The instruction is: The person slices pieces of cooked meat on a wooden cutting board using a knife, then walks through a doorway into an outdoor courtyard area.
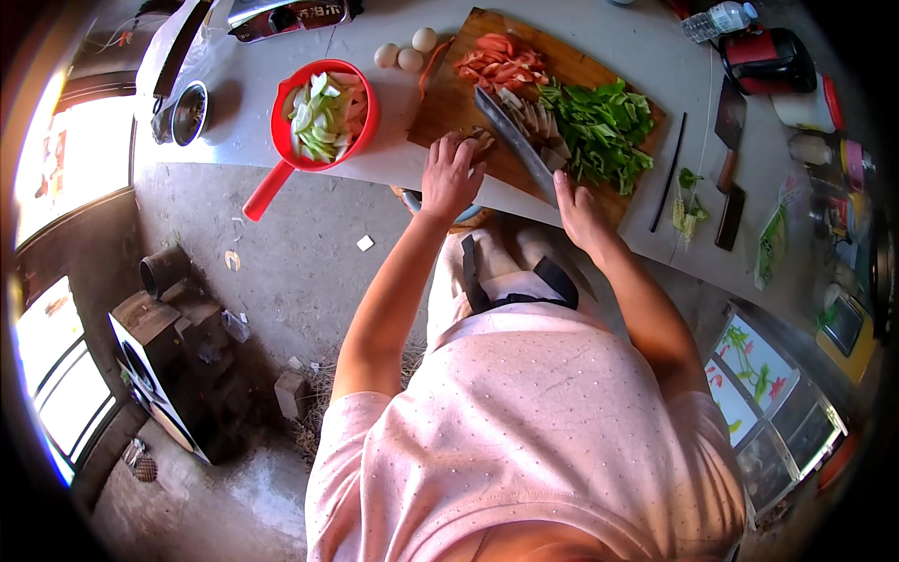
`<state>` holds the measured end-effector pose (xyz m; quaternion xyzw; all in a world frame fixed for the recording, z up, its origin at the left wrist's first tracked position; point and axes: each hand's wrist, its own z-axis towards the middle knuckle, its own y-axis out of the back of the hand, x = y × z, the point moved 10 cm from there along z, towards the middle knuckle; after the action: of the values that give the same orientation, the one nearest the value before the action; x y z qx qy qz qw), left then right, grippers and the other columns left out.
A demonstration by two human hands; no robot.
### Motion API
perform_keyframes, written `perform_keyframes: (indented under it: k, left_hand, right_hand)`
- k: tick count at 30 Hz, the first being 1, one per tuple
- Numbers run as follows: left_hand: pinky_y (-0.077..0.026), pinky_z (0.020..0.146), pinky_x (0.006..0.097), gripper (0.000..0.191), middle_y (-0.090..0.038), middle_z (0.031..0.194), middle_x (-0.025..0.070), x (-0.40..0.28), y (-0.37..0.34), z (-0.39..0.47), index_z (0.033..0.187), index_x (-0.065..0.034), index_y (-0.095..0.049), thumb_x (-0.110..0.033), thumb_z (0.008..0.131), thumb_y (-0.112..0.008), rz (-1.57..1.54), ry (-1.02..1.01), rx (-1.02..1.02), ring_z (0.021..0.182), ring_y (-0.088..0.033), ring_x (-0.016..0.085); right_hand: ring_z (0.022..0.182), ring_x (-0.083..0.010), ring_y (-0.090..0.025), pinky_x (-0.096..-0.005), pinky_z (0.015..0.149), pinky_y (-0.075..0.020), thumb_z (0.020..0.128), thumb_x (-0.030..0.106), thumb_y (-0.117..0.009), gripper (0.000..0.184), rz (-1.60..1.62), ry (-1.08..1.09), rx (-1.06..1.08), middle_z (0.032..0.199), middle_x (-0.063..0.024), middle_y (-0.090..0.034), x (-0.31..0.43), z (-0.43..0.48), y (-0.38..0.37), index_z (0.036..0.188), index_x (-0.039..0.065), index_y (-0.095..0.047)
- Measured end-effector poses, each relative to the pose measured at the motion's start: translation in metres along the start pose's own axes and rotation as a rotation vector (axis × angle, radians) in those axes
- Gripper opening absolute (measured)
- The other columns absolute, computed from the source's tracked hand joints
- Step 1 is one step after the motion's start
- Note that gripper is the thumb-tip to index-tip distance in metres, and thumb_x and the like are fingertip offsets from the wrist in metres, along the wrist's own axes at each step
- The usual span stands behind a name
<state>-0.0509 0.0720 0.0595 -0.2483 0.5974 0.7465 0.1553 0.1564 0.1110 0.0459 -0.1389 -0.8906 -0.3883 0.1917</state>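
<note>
My right hand [579, 211] is closed around the handle end of a large knife [511, 133], whose blade lies slanted over a wooden cutting board [449, 105]. Fingers bent, my left hand [451, 172] presses on a brownish piece of food [483, 138] at the board's near left edge. Beside the blade lie greyish-brown slices [530, 119] of the same look. Red slices [499, 60], perhaps tomato, are at the board's far side, and a heap of chopped green leaves [600, 126] covers its right part. The knife's handle is mostly hidden by my hand.
Left of the board are several eggs [410, 60] and a red plastic strainer [263, 190] of cut vegetables; a metal bowl [189, 114] is farther left. A cleaver [730, 116], a dark thin stick [668, 172], a plastic bottle [716, 22] and jars [811, 151] lie or stand right. A portable stove [288, 17] sits behind.
</note>
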Motion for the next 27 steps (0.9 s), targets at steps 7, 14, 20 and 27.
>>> perform_keyframes:
  k: [7,14,20,27]
  left_hand:
    - [-0.042,0.087,0.0423,0.031,-0.048,0.109,0.0151,0.003,-0.016,0.010,0.102,-0.0069,-0.052,-0.010,0.074,-0.063,-0.118,-0.091,-0.123,0.102,-0.047,0.036]
    - [-0.045,0.082,0.0417,0.028,-0.050,0.106,0.0153,-0.001,-0.014,0.014,0.097,-0.0072,-0.052,-0.005,0.071,-0.063,-0.155,-0.126,-0.164,0.096,-0.049,0.035]
    - [-0.045,0.082,0.0427,0.034,-0.050,0.105,0.0157,0.010,-0.025,0.012,0.099,-0.0070,-0.052,-0.005,0.067,-0.064,-0.148,-0.138,-0.128,0.095,-0.049,0.036]
    - [-0.046,0.081,0.0421,0.036,-0.050,0.105,0.0150,0.012,-0.026,0.013,0.100,-0.0073,-0.052,-0.005,0.067,-0.065,-0.176,-0.135,-0.121,0.095,-0.050,0.036]
  right_hand:
    - [0.069,-0.0406,-0.061,-0.0481,0.063,-0.0484,0.095,0.045,-0.034,0.054,-0.110,0.288,-0.193,0.073,-0.0224,-0.062,0.058,-0.044,0.028,0.078,0.002,-0.064]
    - [0.063,-0.0402,-0.060,-0.0470,0.060,-0.0482,0.095,0.042,-0.036,0.052,-0.189,0.309,-0.211,0.068,-0.0206,-0.061,0.054,-0.048,0.028,0.075,0.002,-0.064]
    - [0.059,-0.0388,-0.059,-0.0454,0.057,-0.0476,0.096,0.038,-0.037,0.053,-0.232,0.323,-0.189,0.062,-0.0199,-0.060,0.074,-0.053,0.042,0.067,0.002,-0.063]
    - [0.057,-0.0396,-0.059,-0.0464,0.055,-0.0475,0.095,0.039,-0.038,0.055,-0.250,0.250,-0.017,0.059,-0.0218,-0.058,0.075,-0.026,0.020,0.064,0.001,-0.061]
